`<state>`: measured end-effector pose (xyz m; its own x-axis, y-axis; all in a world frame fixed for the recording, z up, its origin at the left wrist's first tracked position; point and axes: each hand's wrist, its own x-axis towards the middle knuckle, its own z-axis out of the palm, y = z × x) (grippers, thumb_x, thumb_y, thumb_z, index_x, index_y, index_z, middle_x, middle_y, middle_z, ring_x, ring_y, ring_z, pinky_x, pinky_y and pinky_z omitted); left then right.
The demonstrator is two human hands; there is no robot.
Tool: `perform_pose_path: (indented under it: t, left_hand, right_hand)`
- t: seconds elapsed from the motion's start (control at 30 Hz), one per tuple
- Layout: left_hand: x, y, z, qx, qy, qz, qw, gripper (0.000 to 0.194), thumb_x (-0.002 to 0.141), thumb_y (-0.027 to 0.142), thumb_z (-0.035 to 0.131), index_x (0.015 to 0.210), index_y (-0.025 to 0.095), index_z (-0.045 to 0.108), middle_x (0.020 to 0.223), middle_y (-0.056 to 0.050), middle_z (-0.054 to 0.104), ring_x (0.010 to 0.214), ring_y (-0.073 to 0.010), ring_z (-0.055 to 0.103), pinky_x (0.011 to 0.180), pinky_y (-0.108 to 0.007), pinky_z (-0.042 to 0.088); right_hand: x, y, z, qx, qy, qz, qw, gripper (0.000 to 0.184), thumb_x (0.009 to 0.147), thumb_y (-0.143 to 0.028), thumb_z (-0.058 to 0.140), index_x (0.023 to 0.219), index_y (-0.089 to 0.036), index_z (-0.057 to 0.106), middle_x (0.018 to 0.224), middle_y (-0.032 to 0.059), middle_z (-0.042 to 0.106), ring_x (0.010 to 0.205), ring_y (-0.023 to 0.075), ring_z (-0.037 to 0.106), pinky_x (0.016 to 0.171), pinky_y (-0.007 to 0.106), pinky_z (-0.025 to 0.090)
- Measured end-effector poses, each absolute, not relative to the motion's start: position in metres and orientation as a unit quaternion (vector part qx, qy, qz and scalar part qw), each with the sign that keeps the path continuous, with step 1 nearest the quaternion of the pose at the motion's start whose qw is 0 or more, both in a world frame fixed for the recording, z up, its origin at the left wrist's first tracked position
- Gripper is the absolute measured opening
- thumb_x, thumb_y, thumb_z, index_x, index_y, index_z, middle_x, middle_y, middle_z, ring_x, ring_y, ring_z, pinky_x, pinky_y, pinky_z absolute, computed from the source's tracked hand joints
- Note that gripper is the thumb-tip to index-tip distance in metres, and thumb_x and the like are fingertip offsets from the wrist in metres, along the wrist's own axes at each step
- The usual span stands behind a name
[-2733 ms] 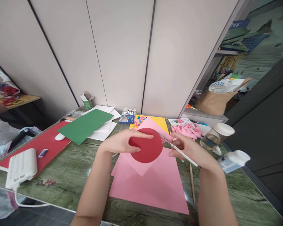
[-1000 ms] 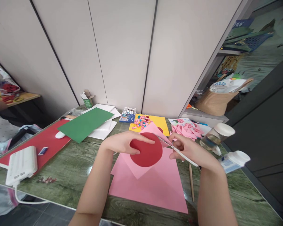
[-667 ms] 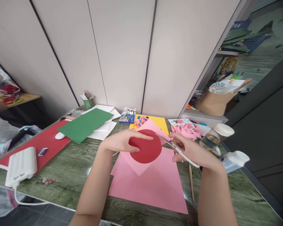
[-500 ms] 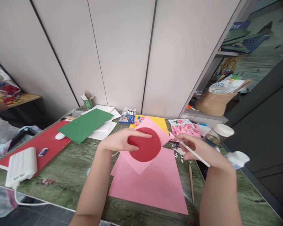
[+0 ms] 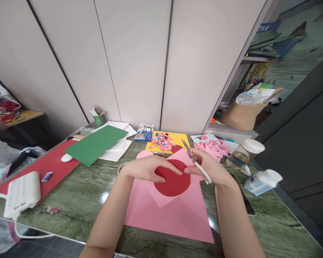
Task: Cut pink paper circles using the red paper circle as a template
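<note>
My left hand (image 5: 146,167) grips a red paper circle (image 5: 172,185) laid over a smaller pink paper sheet (image 5: 160,200), thumb and forefinger spread on top. The stack is above a larger pink paper sheet (image 5: 172,225) on the table. In my right hand (image 5: 210,165) is a pair of white-handled scissors (image 5: 203,172), with the blades pointing up and away. Its fingertips reach the right edge of the red circle. Another red piece (image 5: 177,148) shows behind the pink sheet. My left hand's other fingers are hidden underneath.
Yellow paper (image 5: 183,138) bears small pom-poms (image 5: 163,142). Folded pink pieces (image 5: 210,148) lie right of it. A jar (image 5: 243,154), a white bottle (image 5: 263,182) and a phone (image 5: 249,206) stand or lie rightward. Green paper (image 5: 97,143) and a power bank (image 5: 23,193) are leftward.
My right hand has moved left with the scissors, up to the red circle. The circle and pink sheet have shifted slightly right and nearer, and the pom-poms now show more.
</note>
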<state>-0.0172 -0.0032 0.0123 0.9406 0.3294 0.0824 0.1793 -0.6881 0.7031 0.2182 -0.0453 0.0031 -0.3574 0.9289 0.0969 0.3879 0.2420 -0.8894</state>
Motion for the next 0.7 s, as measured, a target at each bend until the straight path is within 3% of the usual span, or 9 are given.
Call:
perform_pose_path:
  t: [0.17,0.3,0.37,0.43,0.5,0.57,0.63,0.7]
  left_hand:
    - [-0.016,0.0,0.01,0.884,0.229,0.208,0.352,0.032,0.075,0.012,0.056,0.102,0.026,0.065,0.104,-0.001,0.067,0.092,-0.0158,0.059,0.082,-0.029,0.045]
    - [-0.012,0.004,0.006,0.815,0.312,0.372,0.317,0.019,0.076,0.02,0.06,0.093,0.024,0.067,0.104,-0.003,0.066,0.101,-0.0185,0.056,0.092,-0.034,0.041]
    - [-0.009,0.006,0.004,0.756,0.329,0.443,0.352,0.036,0.073,0.024,0.064,0.11,0.026,0.061,0.113,-0.003,0.062,0.105,-0.0199,0.056,0.092,-0.035,0.043]
    - [-0.006,0.01,0.001,0.681,0.323,0.498,0.428,0.07,0.071,0.027,0.067,0.134,0.031,0.036,0.117,-0.004,0.059,0.097,-0.0196,0.06,0.083,-0.034,0.048]
    - [-0.002,0.011,-0.001,0.618,0.295,0.523,0.507,0.083,0.073,0.029,0.066,0.141,0.031,0.018,0.115,-0.006,0.059,0.092,-0.0194,0.062,0.076,-0.032,0.051]
    - [0.002,0.01,-0.004,0.592,0.261,0.509,0.567,0.069,0.075,0.032,0.064,0.136,0.024,0.033,0.114,-0.009,0.061,0.096,-0.0224,0.062,0.076,-0.032,0.05]
    - [0.008,0.006,-0.005,0.587,0.245,0.48,0.604,0.048,0.075,0.034,0.063,0.118,0.014,0.056,0.111,-0.012,0.063,0.1,-0.0263,0.06,0.082,-0.035,0.049]
    - [0.012,0.001,-0.006,0.578,0.268,0.452,0.624,0.037,0.074,0.033,0.065,0.104,0.011,0.064,0.108,-0.013,0.066,0.101,-0.0283,0.06,0.085,-0.037,0.048]
  right_hand:
    - [0.219,-0.041,0.001,-0.499,-0.665,0.37,0.415,0.041,0.064,-0.037,0.074,0.069,-0.021,0.036,0.06,-0.0086,0.02,0.051,0.007,0.02,0.046,0.02,0.019]
    - [0.218,-0.039,0.001,-0.523,-0.623,0.315,0.489,0.036,0.064,-0.035,0.073,0.069,-0.022,0.039,0.056,-0.0086,0.026,0.049,0.0077,0.025,0.046,0.021,0.024]
    - [0.219,-0.039,0.001,-0.524,-0.599,0.295,0.528,0.034,0.064,-0.036,0.072,0.071,-0.022,0.042,0.055,-0.0079,0.032,0.049,0.0088,0.032,0.046,0.023,0.028]
    - [0.22,-0.039,0.0,-0.522,-0.572,0.279,0.568,0.033,0.064,-0.037,0.073,0.076,-0.022,0.045,0.056,-0.0063,0.039,0.05,0.0113,0.04,0.047,0.024,0.033]
    - [0.222,-0.038,-0.001,-0.507,-0.544,0.28,0.607,0.034,0.064,-0.035,0.074,0.084,-0.022,0.049,0.061,-0.0035,0.049,0.055,0.0141,0.048,0.05,0.026,0.038]
    - [0.223,-0.037,-0.004,-0.475,-0.518,0.288,0.651,0.036,0.063,-0.032,0.075,0.087,-0.022,0.052,0.07,-0.0007,0.057,0.061,0.0157,0.054,0.055,0.028,0.043]
    - [0.223,-0.036,-0.005,-0.444,-0.505,0.295,0.679,0.036,0.061,-0.029,0.077,0.087,-0.021,0.055,0.077,0.0006,0.062,0.064,0.0159,0.057,0.059,0.028,0.045]
    - [0.223,-0.035,-0.006,-0.427,-0.51,0.301,0.683,0.036,0.059,-0.026,0.078,0.088,-0.021,0.057,0.078,0.0004,0.064,0.063,0.015,0.058,0.058,0.027,0.046]
